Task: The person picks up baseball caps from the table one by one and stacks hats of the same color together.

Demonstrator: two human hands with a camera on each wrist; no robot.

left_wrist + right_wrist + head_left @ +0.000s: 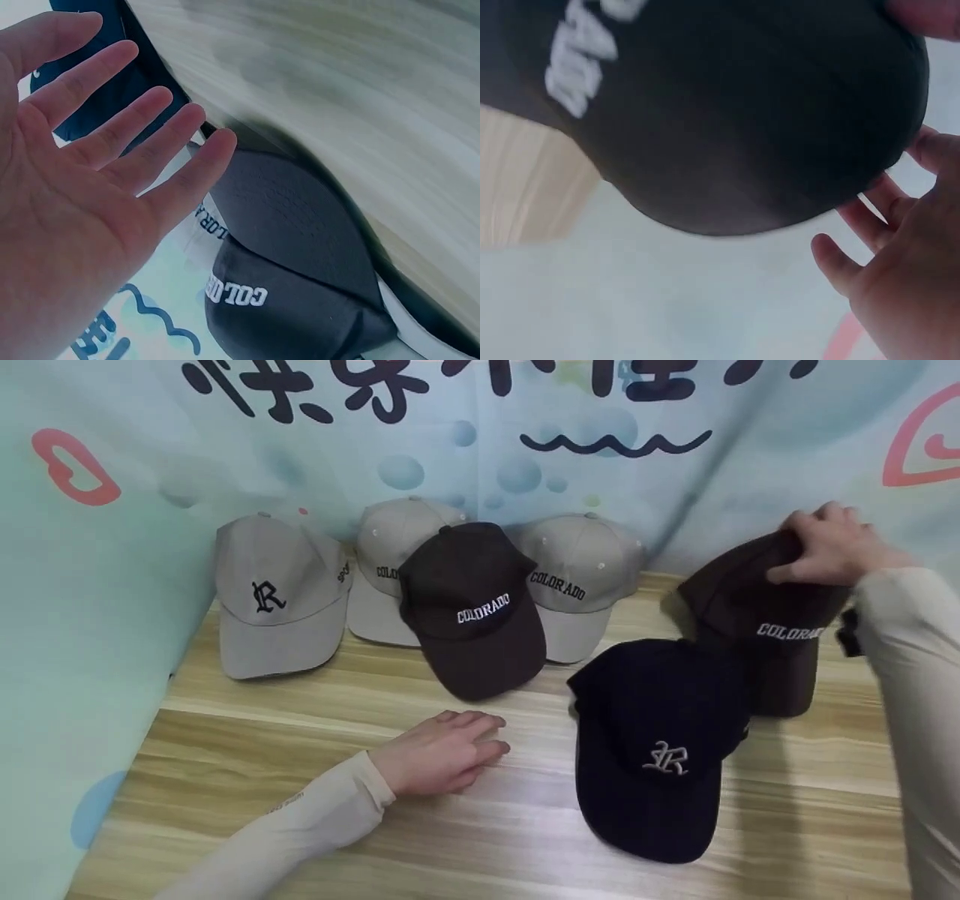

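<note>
My right hand (836,547) holds a dark brown baseball cap (757,585) by its crown at the right, thumb in front and other fingers behind. White COLORADO lettering marks this cap; the right wrist view shows its crown (742,150) close up. My left hand (442,754) hovers over the table with nothing in it, its fingers spread in the left wrist view. Nearest to it is another dark brown COLORADO cap (461,574), brim forward. A navy cap (660,697) with a silver R stands between the hands, partly overlapping the held cap.
Along the back stand a grey cap (289,562) with a black R and two grey COLORADO caps, one left (386,536) and one right (581,547), both partly hidden by the brown cap. A printed cloth (330,465) hangs behind the wooden table (247,750).
</note>
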